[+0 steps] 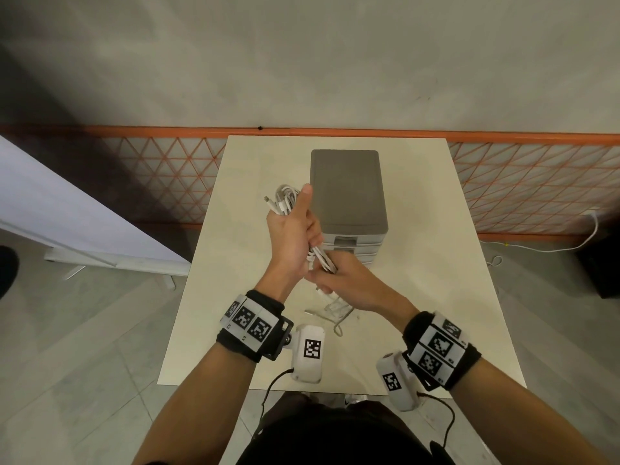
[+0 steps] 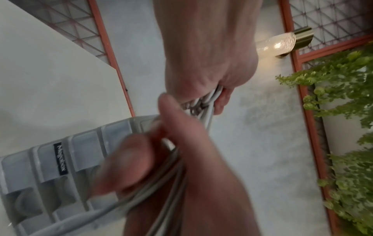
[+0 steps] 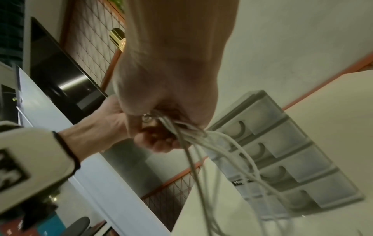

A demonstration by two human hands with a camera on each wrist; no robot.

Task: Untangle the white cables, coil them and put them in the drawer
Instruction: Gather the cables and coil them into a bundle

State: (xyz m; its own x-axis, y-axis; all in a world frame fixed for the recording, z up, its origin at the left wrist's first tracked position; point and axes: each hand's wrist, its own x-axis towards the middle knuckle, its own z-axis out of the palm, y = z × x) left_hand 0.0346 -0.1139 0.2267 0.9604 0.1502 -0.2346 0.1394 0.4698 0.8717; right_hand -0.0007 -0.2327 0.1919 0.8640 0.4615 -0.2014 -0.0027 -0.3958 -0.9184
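My left hand (image 1: 295, 236) and right hand (image 1: 349, 283) both clench the white cables (image 1: 285, 199) just before the drawer unit (image 1: 349, 196) (light, limp, slippery); I'd grip gathered loops, not plugs.

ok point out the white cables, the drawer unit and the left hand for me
white cables (image 1: 285, 199), head view, looped bundle above the fist
drawer unit (image 1: 347, 186), head view, its grey top
left hand (image 1: 292, 236), head view, back of the hand
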